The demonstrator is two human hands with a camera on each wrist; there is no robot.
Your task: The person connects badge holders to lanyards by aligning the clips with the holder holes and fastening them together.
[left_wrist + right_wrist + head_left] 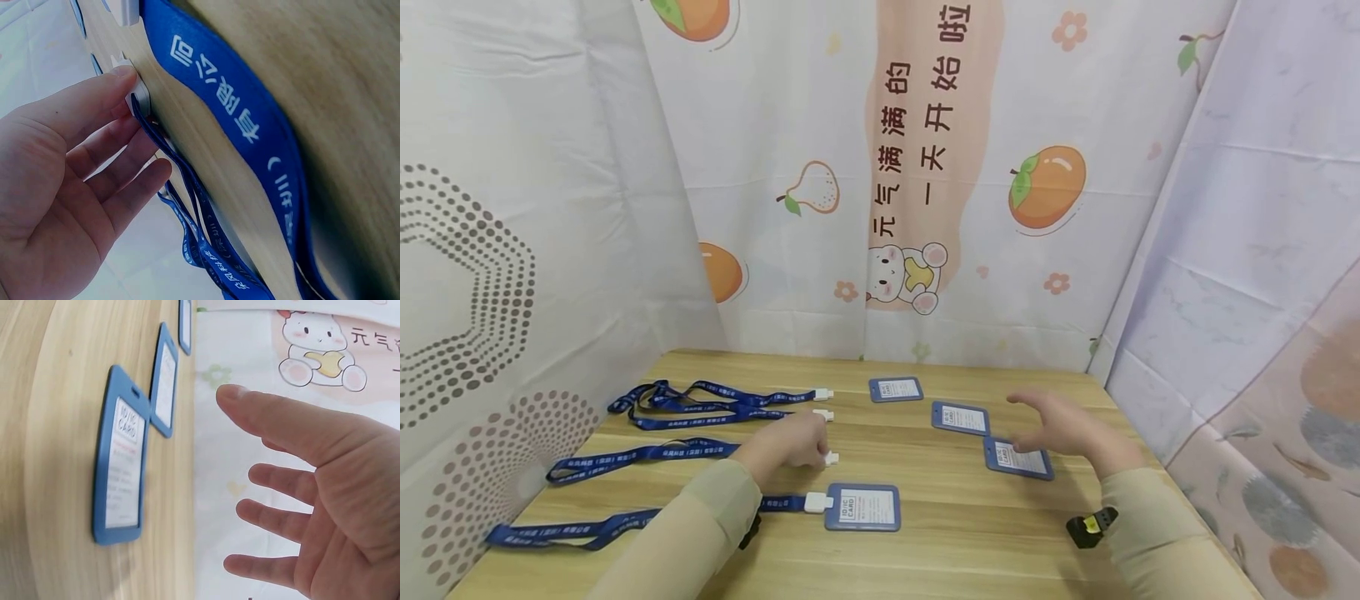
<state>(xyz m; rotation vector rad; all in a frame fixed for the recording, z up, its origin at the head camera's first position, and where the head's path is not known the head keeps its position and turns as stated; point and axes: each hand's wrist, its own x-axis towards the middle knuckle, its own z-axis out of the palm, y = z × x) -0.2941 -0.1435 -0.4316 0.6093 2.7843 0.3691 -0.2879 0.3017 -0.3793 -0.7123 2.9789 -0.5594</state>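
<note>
With thumb and fingers my left hand (800,440) pinches the white plastic clip (141,95) of a blue lanyard (685,449) that lies stretched to the left. My right hand (1063,423) hovers, fingers spread and holding nothing, over a blue ID card holder (122,472) at the right. Its thumb overlaps that holder in the head view. In front of my left hand, another card holder (863,508) is joined to the white clip (817,502) of the nearest lanyard (576,533).
Two more card holders (896,389) (961,418) lie toward the back, one nearly touching the holder under my right hand. Behind my left hand, further blue lanyards (700,407) lie with white clips (823,394) pointing right. A printed curtain (760,308) hangs behind the wooden table (955,558).
</note>
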